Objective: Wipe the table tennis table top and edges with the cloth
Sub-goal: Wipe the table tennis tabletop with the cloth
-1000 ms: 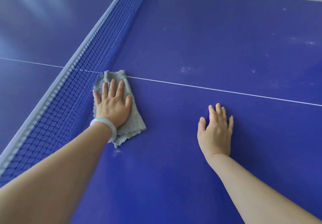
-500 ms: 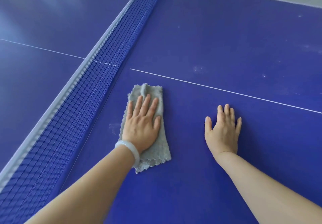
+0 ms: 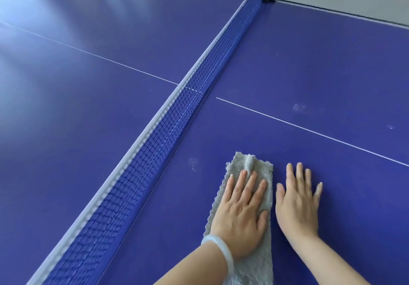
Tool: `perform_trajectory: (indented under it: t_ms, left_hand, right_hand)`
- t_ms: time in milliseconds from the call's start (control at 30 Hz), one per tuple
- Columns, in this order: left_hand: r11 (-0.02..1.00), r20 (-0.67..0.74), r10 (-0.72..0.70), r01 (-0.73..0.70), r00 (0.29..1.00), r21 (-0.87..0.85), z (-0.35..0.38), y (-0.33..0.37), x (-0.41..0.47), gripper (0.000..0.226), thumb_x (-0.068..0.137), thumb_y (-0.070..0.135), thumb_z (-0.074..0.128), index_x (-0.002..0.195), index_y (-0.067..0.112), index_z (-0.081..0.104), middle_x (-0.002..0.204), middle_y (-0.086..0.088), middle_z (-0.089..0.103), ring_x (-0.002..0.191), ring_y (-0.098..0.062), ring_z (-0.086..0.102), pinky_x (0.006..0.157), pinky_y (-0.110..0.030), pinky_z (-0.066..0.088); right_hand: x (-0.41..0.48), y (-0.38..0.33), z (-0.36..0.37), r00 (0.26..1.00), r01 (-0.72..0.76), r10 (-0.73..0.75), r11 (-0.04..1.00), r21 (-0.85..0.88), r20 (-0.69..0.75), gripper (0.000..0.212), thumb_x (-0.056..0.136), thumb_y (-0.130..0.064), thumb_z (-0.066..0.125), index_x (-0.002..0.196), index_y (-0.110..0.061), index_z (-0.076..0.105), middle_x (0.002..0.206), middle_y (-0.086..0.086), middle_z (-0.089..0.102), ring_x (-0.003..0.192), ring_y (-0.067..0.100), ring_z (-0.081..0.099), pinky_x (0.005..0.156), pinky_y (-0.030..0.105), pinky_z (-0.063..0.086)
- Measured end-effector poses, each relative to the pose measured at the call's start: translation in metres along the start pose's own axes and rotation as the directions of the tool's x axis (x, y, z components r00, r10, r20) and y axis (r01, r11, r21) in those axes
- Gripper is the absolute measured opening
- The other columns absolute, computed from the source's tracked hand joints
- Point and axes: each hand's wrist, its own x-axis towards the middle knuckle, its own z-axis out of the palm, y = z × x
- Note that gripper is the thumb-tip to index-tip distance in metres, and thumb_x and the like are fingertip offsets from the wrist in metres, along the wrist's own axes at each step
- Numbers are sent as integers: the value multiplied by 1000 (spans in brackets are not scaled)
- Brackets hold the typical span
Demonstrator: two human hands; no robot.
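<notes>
cloth: grey fuzzy rectangular cloth (image 3: pixel 262 170) lies flat on the blue table tennis table top (image 3: pixel 309 63), lower centre of frame, long axis running up the frame.
left hand: i see my left hand (image 3: pixel 240 216) pressing on it, fingers straight and spread.
right hand: my right hand (image 3: pixel 297 209) lies flat on bare table just right of the cloth, holding nothing.
next stroke: i judge the pale smudge (image 3: pixel 192 164), up-left of the cloth toward the blue mesh net (image 3: pixel 177 129), falls to the left hand.

We count one blue table tennis tabletop (image 3: pixel 309 63), one white-edged blue mesh net (image 3: pixel 172 125), one grey fluffy cloth (image 3: pixel 263 169), one pale bangle (image 3: pixel 219 249) and two hands, a left hand (image 3: pixel 240 213) and a right hand (image 3: pixel 297 205).
</notes>
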Motion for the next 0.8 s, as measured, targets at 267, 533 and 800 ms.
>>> perform_trajectory:
  t_ms: [267,533,800]
  left_hand:
    - [974,-32,-163,166,986,155,-46,-116,110,64,99,51,19,159,30,9,167,3,2,153,-20,-9,121,-49,-10]
    - [953,-23,-284,285,959,105,-59,-148,170,61,99,55,17,157,37,9,167,7,0,153,-22,-9,121,-55,-7]
    - [962,-61,-254,258,965,90,-31,-78,-47,63,99,49,28,158,34,11,167,5,7,153,-22,-4,121,-57,6]
  right_hand:
    - [-5,-11,7,994,31,-38,997,-63,-105,71,95,-51,20,153,-13,34,159,18,30,149,36,24,120,61,14]
    - [-2,-10,8,997,41,-48,994,-106,-63,73,93,-59,10,157,-26,23,164,14,19,153,33,14,121,60,9]
    - [-1,-7,12,998,33,-36,998,-54,-56,66,99,-55,30,157,-25,25,164,14,18,153,33,12,121,60,8]
